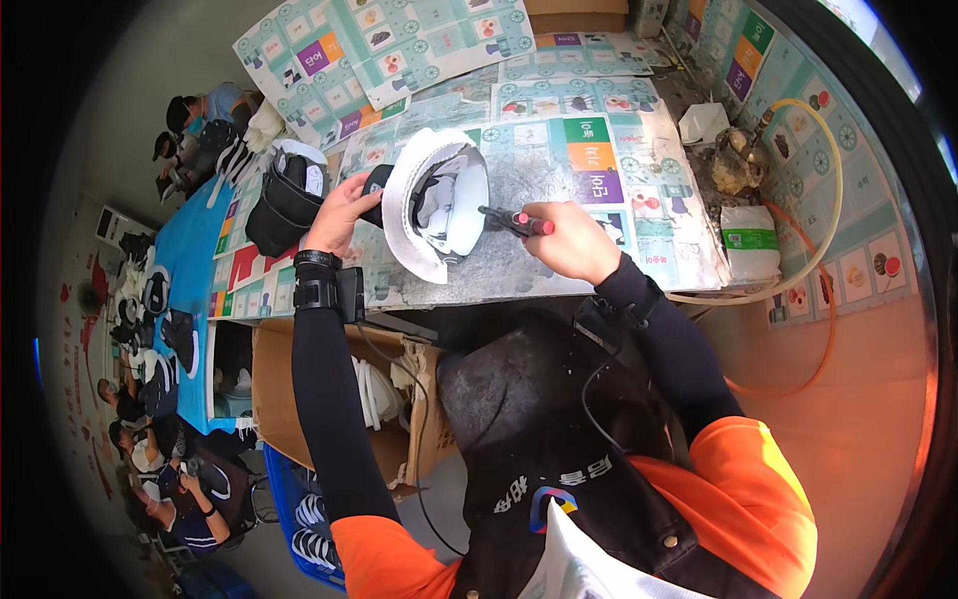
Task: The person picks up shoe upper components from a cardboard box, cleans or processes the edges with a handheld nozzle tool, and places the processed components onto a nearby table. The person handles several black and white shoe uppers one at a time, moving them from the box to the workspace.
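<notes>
Near the table's front edge, a curved white piece with a broad band-like rim (404, 205) stands on its side. Its pale hollow holds something crumpled and grey, and a black part juts from its left; I cannot make out its kind. My left hand (339, 215) grips that black part, thumb and fingers closed on it. In my right hand (574, 240) is a small dark pliers-like tool with red parts (516, 221), its tip at the piece's right edge. Left of my left hand lies a black item with a pale inside (287, 200), perhaps a shoe.
Printed sheets cover the table (539, 180). At its right are a yellow hose (836, 150), an orange hose (830, 299) and a white-green packet (750, 245). Below sit a carton (279, 374) of white curved pieces and a blue crate (282, 499) of striped shoes. People work at the left.
</notes>
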Demonstrator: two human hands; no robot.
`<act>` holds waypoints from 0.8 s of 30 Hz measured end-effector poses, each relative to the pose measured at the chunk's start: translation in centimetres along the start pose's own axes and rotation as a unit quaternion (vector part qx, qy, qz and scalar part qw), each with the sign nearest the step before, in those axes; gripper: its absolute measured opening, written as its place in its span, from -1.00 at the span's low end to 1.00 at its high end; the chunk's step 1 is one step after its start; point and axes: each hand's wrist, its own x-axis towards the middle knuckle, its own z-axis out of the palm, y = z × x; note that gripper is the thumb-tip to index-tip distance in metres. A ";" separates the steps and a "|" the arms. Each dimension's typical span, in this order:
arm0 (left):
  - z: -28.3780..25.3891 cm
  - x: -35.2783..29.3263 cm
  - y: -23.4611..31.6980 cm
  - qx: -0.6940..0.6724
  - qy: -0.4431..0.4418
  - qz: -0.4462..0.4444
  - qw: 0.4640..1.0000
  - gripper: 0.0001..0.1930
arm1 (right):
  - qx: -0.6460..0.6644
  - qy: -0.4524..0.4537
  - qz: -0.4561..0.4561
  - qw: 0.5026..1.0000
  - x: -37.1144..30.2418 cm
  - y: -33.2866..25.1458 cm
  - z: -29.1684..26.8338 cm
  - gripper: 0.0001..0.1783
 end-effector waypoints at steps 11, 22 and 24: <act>1.9 -1.4 1.9 0.039 -0.039 0.051 0.997 -0.34 | 0.041 0.016 0.018 0.999 0.2 -0.7 0.9 -0.75; 1.8 0.4 1.4 0.026 0.026 -0.023 0.999 -0.56 | -0.034 0.110 -0.008 0.993 -1.2 -2.2 -0.1 -0.78; 1.6 0.8 0.9 0.017 0.048 -0.049 0.998 -0.59 | -0.038 0.080 -0.003 0.996 -1.4 -2.2 0.3 -0.78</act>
